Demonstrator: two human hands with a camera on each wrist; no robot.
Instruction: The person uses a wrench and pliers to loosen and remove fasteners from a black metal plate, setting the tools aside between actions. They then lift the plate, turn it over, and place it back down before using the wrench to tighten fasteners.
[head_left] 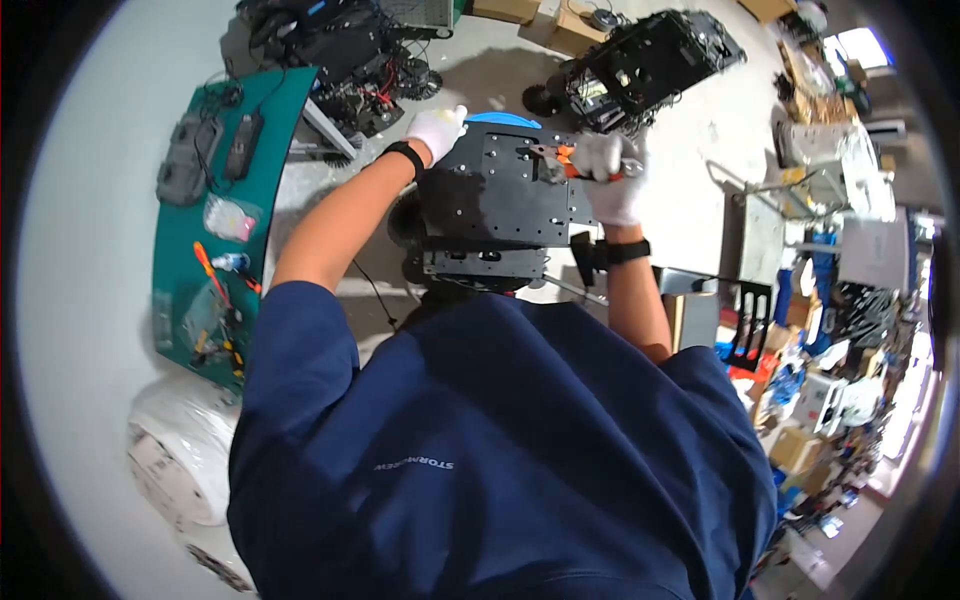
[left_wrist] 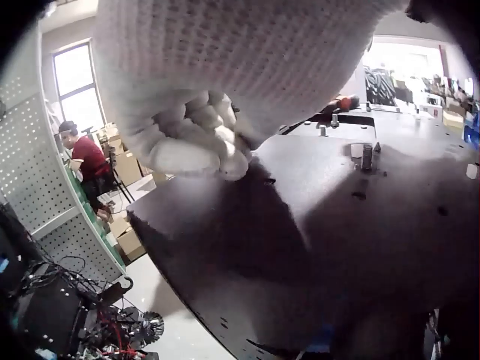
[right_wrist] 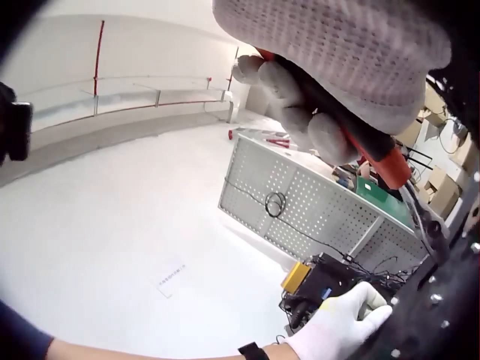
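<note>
Orange-and-black pliers [head_left: 566,156] are being gripped by the curled fingers of the right hand [head_left: 612,178], over the black panel [head_left: 515,205]. At the panel's corner, the left hand [head_left: 437,133] is being held with fingers bent; grip unclear. Pliers are being judged stiff, fairly light, best held by the handles [right_wrist: 392,166]; panel rigid, maybe slippery, best taken by its edges.
</note>
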